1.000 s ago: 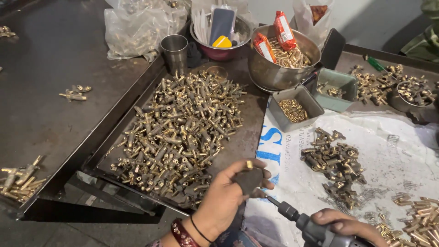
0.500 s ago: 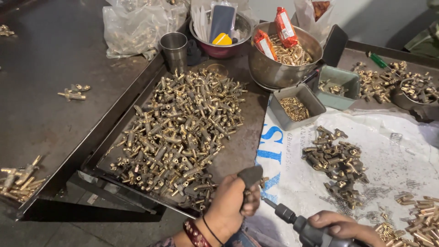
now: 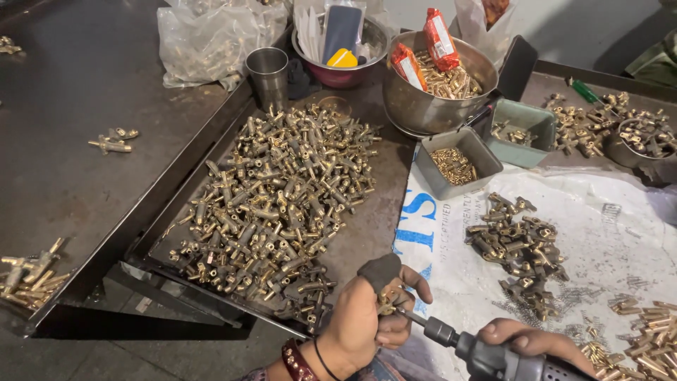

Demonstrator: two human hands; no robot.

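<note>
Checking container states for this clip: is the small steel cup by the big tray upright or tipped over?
Upright. The steel cup stands on its base at the tray's far corner, open rim facing up. Its contents cannot be told.

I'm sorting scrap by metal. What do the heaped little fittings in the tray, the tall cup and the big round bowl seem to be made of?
The heaped small yellow fittings look like brass: golden colour, dull sheen. The tall grey cup and big round silver bowl look like stainless steel: grey, brushed, reflective. The exact alloys cannot be told.
</note>
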